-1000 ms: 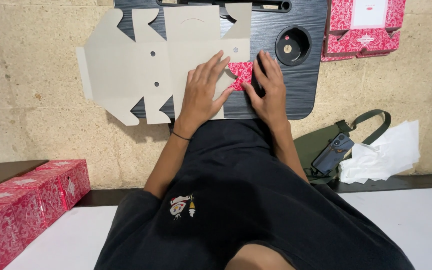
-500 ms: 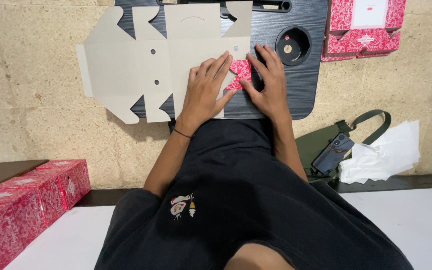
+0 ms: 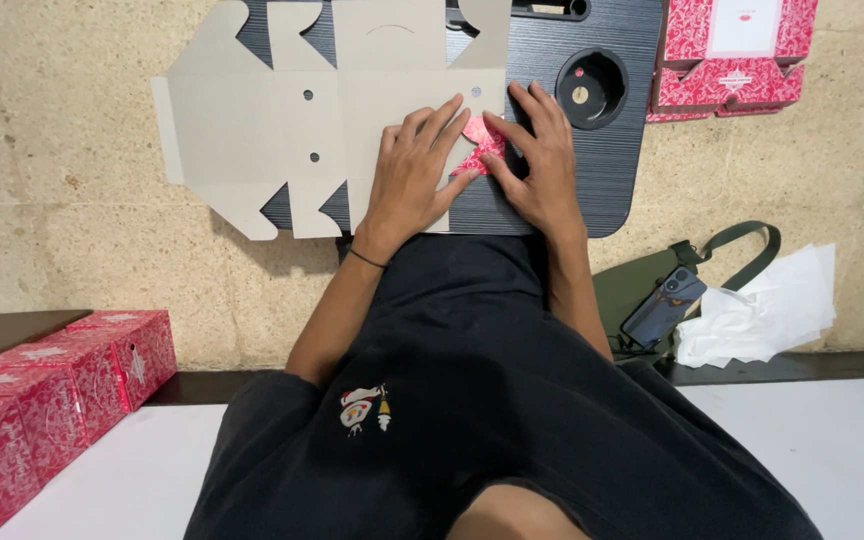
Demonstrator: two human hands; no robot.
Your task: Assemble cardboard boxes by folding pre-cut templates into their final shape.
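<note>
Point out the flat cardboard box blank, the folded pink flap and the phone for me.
flat cardboard box blank (image 3: 252,130): head view, its grey middle panel.
folded pink flap (image 3: 482,145): head view, printed side between the hands.
phone (image 3: 664,305): head view, its back.

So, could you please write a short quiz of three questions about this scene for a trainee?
1. True or false: the left hand lies flat on the grey cardboard blank.
2. What do the fingers of the right hand press? A) phone B) folded pink flap C) green bag
3. Where are the finished pink boxes stacked?

Key: 1 true; 2 B; 3 at the lower left of the view.
</note>
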